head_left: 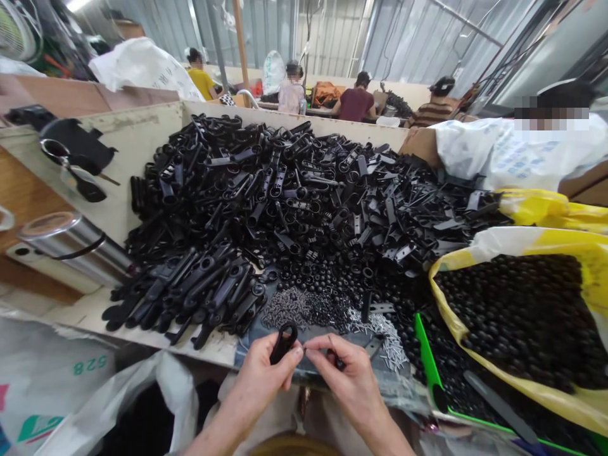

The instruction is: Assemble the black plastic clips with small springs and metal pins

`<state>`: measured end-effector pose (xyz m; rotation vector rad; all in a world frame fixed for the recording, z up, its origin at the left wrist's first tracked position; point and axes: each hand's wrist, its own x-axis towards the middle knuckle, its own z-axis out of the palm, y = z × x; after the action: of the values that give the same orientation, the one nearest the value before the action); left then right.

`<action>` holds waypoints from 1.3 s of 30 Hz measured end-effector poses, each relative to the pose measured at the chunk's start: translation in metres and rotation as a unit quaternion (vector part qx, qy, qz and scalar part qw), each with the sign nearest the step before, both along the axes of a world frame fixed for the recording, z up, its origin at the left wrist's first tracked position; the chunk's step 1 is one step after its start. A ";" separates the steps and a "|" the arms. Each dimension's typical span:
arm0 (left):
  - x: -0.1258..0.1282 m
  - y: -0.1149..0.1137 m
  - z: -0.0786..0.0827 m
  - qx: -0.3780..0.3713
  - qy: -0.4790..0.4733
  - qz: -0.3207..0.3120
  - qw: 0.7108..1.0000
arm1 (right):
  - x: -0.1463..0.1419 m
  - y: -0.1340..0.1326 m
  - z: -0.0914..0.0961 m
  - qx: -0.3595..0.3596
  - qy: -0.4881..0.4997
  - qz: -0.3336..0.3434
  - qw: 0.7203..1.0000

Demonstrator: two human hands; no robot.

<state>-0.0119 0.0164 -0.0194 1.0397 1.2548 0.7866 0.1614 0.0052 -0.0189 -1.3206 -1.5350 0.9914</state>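
Note:
My left hand (262, 373) is closed around a black plastic handle part (285, 342) whose looped end points up. Just beside it, my right hand (350, 375) pinches something tiny between thumb and forefinger, too small to name. A dark piece (340, 363) shows inside the curled fingers of that hand. The fingertips of both hands nearly meet at the bench's front edge. Right behind them lie small grey metal pieces (285, 308) and a heap of silvery pins (392, 345). Black rings and round beads (327, 278) spread farther back.
A large pile of black plastic parts (280, 183) fills the bin. Longer assembled-looking pieces (204, 291) lie at left, near a steel flask (76, 244). On the right stand a yellow sack of black balls (527, 316) and a green-edged tray (430, 367). Several people sit beyond.

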 end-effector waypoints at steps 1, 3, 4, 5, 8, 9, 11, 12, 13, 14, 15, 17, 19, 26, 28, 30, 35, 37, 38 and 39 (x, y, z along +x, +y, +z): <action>0.001 -0.001 0.000 -0.002 -0.002 0.004 1.000 | 0.000 -0.001 0.000 0.000 0.007 -0.008 1.000; 0.003 -0.002 0.000 -0.007 -0.007 0.010 1.000 | -0.001 -0.002 0.000 -0.004 0.027 -0.022 0.999; 0.004 -0.002 0.000 -0.010 -0.009 0.012 1.000 | -0.001 -0.002 0.000 -0.008 0.038 -0.029 0.999; 0.005 -0.003 -0.001 -0.015 -0.010 0.014 1.000 | -0.002 -0.003 0.000 -0.016 0.049 -0.036 0.998; 0.008 -0.005 -0.003 -0.029 -0.013 0.023 0.999 | -0.004 -0.005 -0.003 -0.050 0.096 -0.069 0.992; 0.009 -0.005 -0.004 -0.032 -0.014 0.026 0.999 | -0.005 -0.006 -0.004 -0.064 0.118 -0.080 0.988; 0.010 -0.005 -0.006 -0.040 -0.017 0.030 0.999 | -0.007 -0.007 -0.008 -0.085 0.158 -0.096 0.979; 0.011 -0.005 -0.006 -0.044 -0.019 0.031 0.998 | -0.008 -0.008 -0.009 -0.093 0.172 -0.100 0.976; 0.012 -0.006 -0.006 -0.049 -0.020 0.033 0.998 | -0.009 -0.008 -0.011 -0.097 0.181 -0.102 0.973; 0.012 -0.006 -0.005 -0.054 -0.023 0.036 0.998 | -0.010 -0.008 -0.012 -0.099 0.188 -0.104 0.972; 0.013 -0.007 -0.003 -0.060 -0.026 0.039 0.997 | -0.010 -0.009 -0.012 -0.100 0.194 -0.105 0.970; 0.014 -0.008 0.002 -0.073 -0.035 0.048 0.996 | -0.012 -0.008 -0.012 -0.103 0.207 -0.109 0.967; 0.016 -0.009 0.007 -0.080 -0.047 0.057 0.994 | -0.012 -0.008 -0.011 -0.113 0.224 -0.113 0.961; 0.020 -0.008 0.010 -0.087 -0.066 0.080 0.991 | -0.014 -0.007 -0.009 -0.145 0.260 -0.119 0.947; 0.021 -0.008 0.009 -0.092 -0.072 0.083 0.990 | -0.015 -0.007 -0.009 -0.144 0.262 -0.120 0.947; 0.022 -0.009 0.010 -0.099 -0.086 0.088 0.987 | -0.015 -0.007 -0.009 -0.133 0.252 -0.118 0.951; 0.021 -0.011 0.016 -0.130 -0.133 0.088 0.979 | -0.012 -0.009 -0.011 -0.074 0.191 -0.109 0.973; 0.020 -0.012 0.019 -0.136 -0.140 0.082 0.977 | -0.010 -0.010 -0.009 -0.056 0.171 -0.098 0.979; 0.019 -0.011 0.021 -0.136 -0.140 0.079 0.978 | -0.009 -0.010 -0.007 -0.051 0.162 -0.086 0.982; 0.018 -0.011 0.022 -0.135 -0.139 0.077 0.978 | -0.007 -0.010 -0.005 -0.046 0.155 -0.072 0.984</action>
<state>0.0063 0.0054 0.0023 0.5958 1.1699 0.8230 0.1544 -0.0045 -0.0235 -1.2538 -1.1543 1.1269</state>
